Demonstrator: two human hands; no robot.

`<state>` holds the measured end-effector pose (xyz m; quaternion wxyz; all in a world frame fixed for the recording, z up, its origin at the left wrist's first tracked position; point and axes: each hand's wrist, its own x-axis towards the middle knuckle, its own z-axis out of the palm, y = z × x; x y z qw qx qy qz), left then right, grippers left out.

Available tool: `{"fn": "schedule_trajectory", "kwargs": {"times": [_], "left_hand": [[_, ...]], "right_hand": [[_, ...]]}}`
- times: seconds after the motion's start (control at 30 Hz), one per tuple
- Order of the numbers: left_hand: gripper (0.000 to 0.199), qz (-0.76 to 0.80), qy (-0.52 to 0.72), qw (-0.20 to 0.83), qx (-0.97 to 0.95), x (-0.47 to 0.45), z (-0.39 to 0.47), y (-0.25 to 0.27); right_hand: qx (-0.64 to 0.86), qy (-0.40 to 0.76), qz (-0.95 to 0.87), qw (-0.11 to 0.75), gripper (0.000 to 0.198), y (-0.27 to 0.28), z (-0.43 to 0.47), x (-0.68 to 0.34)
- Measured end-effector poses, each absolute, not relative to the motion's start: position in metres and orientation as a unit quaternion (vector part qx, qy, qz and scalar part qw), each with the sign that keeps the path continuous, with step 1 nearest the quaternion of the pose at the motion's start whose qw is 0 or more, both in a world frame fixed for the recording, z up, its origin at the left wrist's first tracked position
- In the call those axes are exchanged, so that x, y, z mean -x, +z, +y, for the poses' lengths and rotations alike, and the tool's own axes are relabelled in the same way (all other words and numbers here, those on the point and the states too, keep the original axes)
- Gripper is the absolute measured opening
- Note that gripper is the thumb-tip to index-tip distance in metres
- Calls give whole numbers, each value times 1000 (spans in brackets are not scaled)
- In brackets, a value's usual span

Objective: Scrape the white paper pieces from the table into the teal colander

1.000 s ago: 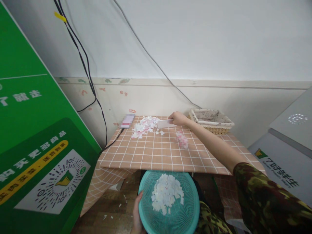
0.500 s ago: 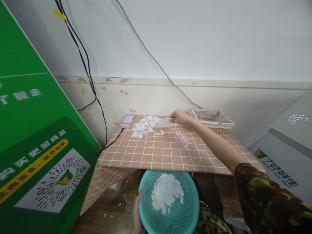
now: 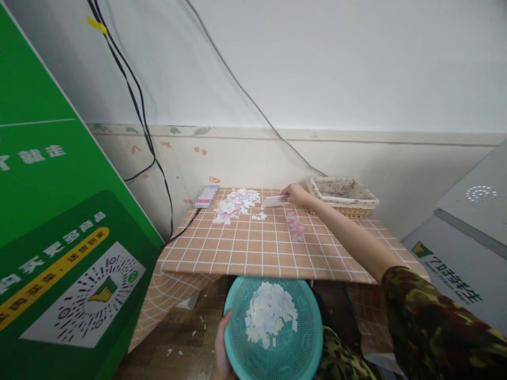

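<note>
My left hand (image 3: 222, 345) grips the left rim of a round teal plastic basket (image 3: 273, 364), held below the table's front edge. Inside it lies a heap of white paper scraps (image 3: 271, 314). Over the back of the table, my right hand (image 3: 295, 195) is closed on a flat white card (image 3: 274, 201). Left of the card, a pile of white and pinkish paper scraps (image 3: 237, 203) is spread on the checked tablecloth (image 3: 237, 253). A few loose scraps (image 3: 260, 216) lie close to the card's left end. A small pink and white packet (image 3: 295, 227) rests nearer to me.
A cloth-lined wicker basket (image 3: 343, 203) stands at the back right, beside my right forearm. A blurred-out flat object (image 3: 206, 196) lies back left near a black cable (image 3: 184, 232). A green sign panel (image 3: 79, 211) flanks the left, a white cabinet (image 3: 459, 253) the right. Scraps dot the floor (image 3: 174, 338).
My right hand has drawn the white card slightly to the right, away from the paper pile, and tilted it a little. My left hand and the teal basket stay nearly still.
</note>
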<state>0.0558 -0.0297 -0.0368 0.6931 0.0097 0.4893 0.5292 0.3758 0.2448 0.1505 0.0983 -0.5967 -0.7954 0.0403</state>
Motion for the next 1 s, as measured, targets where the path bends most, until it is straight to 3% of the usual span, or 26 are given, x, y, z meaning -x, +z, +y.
{"fn": "schedule_trajectory", "kwargs": {"times": [0.4,0.73,1.0], "left_hand": [[15,483,528,698,-20,-54,-29,-35],[16,479,524,704,2,-56,-28,-38],[21,451,523,724,2,-54,-27,-51]], "right_hand": [[619,7,-778,107,29,155,242,-381],[545,31,-835,72,23,160,207,-347],[619,-24,-756,211,44,164,173,-330]]}}
